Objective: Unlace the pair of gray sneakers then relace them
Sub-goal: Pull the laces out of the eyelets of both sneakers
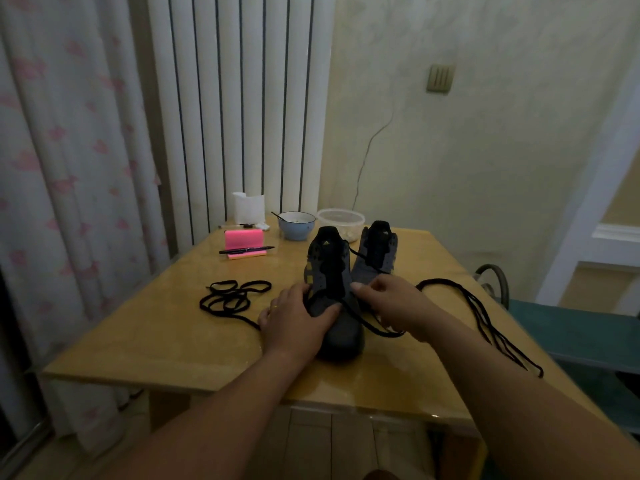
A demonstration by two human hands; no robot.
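Two gray sneakers stand side by side on the wooden table [149, 341], toes toward me. My left hand [298, 320] grips the toe and left side of the near left sneaker [329, 275]. My right hand [391, 303] pinches a black lace [377, 329] at that sneaker's lower eyelets; the lace crosses its front and runs right. The right sneaker [377, 251] stands behind, its eyelets mostly bare. A loose black lace [232, 296] lies coiled to the left. Another long stretch of black lace [485, 313] trails off toward the table's right edge.
At the back of the table sit a blue bowl [297, 225] with a spoon, a clear plastic container [341, 220], a pink pad [244, 239] with a pen [247, 251], and white paper [247, 207]. Curtains hang left; a green chair [588, 327] stands right.
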